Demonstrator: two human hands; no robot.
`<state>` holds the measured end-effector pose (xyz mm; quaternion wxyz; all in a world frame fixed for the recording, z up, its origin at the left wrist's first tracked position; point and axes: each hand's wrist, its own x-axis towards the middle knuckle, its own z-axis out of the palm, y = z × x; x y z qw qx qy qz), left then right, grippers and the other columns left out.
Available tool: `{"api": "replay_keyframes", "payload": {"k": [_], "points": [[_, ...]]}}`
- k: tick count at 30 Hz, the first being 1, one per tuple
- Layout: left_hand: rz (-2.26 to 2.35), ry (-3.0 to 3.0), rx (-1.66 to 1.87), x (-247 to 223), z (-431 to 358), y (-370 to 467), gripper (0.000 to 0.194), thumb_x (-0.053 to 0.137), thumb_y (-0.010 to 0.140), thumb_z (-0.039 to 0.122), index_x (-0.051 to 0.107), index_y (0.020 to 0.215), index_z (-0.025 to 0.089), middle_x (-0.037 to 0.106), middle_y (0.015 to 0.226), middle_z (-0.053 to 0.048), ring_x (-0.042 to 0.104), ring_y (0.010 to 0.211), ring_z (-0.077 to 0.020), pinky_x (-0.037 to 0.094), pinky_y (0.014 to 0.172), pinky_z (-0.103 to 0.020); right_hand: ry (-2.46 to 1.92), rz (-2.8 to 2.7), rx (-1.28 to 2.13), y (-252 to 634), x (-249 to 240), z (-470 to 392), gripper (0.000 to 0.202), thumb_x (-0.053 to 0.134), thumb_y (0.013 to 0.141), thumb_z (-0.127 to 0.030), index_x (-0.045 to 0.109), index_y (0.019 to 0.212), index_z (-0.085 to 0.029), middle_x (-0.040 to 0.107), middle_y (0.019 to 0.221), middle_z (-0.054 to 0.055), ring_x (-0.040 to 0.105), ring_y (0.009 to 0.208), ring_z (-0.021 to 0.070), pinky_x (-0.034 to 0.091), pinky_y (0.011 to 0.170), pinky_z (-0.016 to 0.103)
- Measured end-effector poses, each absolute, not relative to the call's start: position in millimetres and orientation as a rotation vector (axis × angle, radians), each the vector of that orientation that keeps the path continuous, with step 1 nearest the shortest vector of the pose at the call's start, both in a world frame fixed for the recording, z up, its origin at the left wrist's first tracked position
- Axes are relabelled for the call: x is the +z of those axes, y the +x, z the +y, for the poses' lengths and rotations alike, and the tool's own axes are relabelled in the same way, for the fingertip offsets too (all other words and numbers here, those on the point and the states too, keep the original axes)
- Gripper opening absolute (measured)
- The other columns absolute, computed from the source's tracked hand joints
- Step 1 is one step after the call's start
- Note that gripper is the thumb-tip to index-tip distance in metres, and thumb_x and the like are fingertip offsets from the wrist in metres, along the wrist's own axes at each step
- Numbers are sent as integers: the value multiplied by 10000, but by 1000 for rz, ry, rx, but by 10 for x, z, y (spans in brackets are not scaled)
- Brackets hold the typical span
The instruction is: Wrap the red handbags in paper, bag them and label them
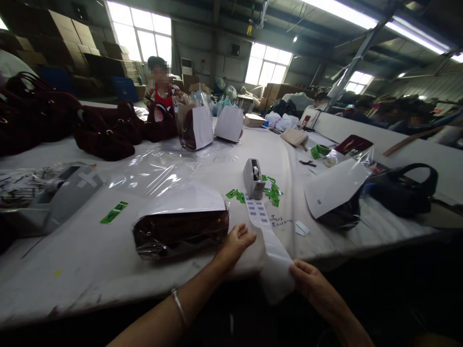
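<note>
Label strip [271, 246] sits just right of centre in the lower half of the frame. Printed labels at its upper end; the lower length looks plain white and drops past the near edge of the table [90, 274].

My right hand [309, 277], lower right of centre, has thumb and fingers closed in a pinch on the strip's right edge. My left hand [237, 241], lower centre, has fingers loosely spread and slightly curled, and I see nothing in its hold. It is just beside the wrapped bag [181, 233]; whether they touch, I cannot tell. Bangle [179, 307] on the left wrist.

Tape dispenser [253, 179] at the strip's upper end, mid-frame. Green tags [273, 192] scattered on both sides of it. Handwriting [281, 222] on the table cover to the strip's right, then a small slip [301, 228].

The wrapped bag lies left of centre: dark brown, in clear film, white sheet [188, 198] over its top. Right of frame, a second white sheet [331, 190] leans on another dark bag in film; black bag [405, 188] beside it. Grey unit [77, 193] at far left.

Upper left: a cluster of dark red bags [104, 140]. Top centre-left: two wrapped bags standing, near a co-worker [164, 96] in a red apron.
</note>
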<state>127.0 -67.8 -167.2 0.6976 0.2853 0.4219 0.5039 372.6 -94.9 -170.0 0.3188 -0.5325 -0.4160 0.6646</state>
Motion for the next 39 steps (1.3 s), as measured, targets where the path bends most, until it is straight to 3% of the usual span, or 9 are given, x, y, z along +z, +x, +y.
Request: {"api": "replay_keyframes", "payload": {"k": [4, 9, 13, 17, 20, 22, 32, 36, 39], "points": [[645, 336, 1025, -1675, -252, 1578, 487, 792, 744, 401, 639, 1100, 107, 696, 1120, -162, 672, 1045, -275, 511, 980, -397, -1356, -1125, 1823, 3743, -1558, -892, 458, 834, 656, -575, 676, 746, -155, 650, 724, 37, 581, 663, 163, 460, 680, 282], [712, 262, 1059, -1850, 50, 1907, 315, 754, 653, 119, 651, 950, 124, 703, 817, -65, 660, 696, -183, 552, 770, -326, -1572, -1726, 1760, 3953, -1465, -641, 478, 724, 730, -627, 700, 720, -150, 634, 651, 20, 520, 593, 138, 375, 574, 251], [781, 291, 1072, -1987, 176, 1996, 357, 716, 609, 72, 652, 954, 135, 702, 805, -60, 646, 674, -187, 544, 706, -320, -1797, -1868, 1040, 4032, -1234, -224, 429, 651, 781, -607, 664, 655, -197, 644, 621, 27, 549, 597, 169, 400, 571, 276], [806, 339, 1108, -1975, 243, 1971, 408, 680, 586, 51, 660, 985, 132, 700, 814, -47, 648, 701, -188, 527, 711, -312, -1507, -1929, 724, 3766, -1117, 257, 302, 661, 802, -524, 745, 886, -246, 748, 926, 63, 664, 836, 250, 509, 781, 353], [819, 371, 1137, -1924, 286, 1948, 461, 612, 558, 10, 670, 1002, 123, 705, 800, -30, 631, 681, -168, 505, 684, -279, -1260, -2047, 691, 3528, -1219, 592, 284, 694, 779, -408, 741, 1013, -255, 735, 1114, 54, 653, 1054, 278, 489, 959, 422], [835, 386, 1155, -1905, 315, 1941, 474, 578, 553, 1, 671, 1002, 123, 703, 779, -16, 613, 654, -152, 487, 655, -259, -1210, -2104, 740, 3437, -1323, 768, 284, 701, 765, -363, 740, 1021, -247, 740, 1102, 50, 652, 1069, 269, 474, 994, 434], [869, 386, 1174, -1936, 389, 1974, 405, 641, 608, 53, 652, 1006, 128, 638, 687, 7, 584, 621, -145, 467, 628, -258, -1275, -2142, 837, 3430, -1462, 836, 123, 644, 809, -331, 686, 833, -218, 700, 829, 16, 644, 811, 200, 490, 778, 335], [868, 394, 1181, -1902, 403, 1990, 420, 623, 590, 36, 655, 1001, 120, 655, 709, -3, 574, 601, -137, 462, 609, -250, -1338, -2059, 933, 3420, -1469, 842, 367, 699, 732, -320, 674, 1081, -212, 685, 826, 2, 628, 753, 185, 497, 743, 327], [890, 392, 1202, -1897, 436, 2006, 435, 603, 588, 31, 650, 1010, 127, 659, 705, -2, 568, 593, -138, 447, 583, -240, -1357, -2059, 1008, 3410, -1470, 900, 359, 727, 683, -321, 700, 1015, -188, 703, 868, 26, 628, 764, 188, 491, 727, 320]]}}
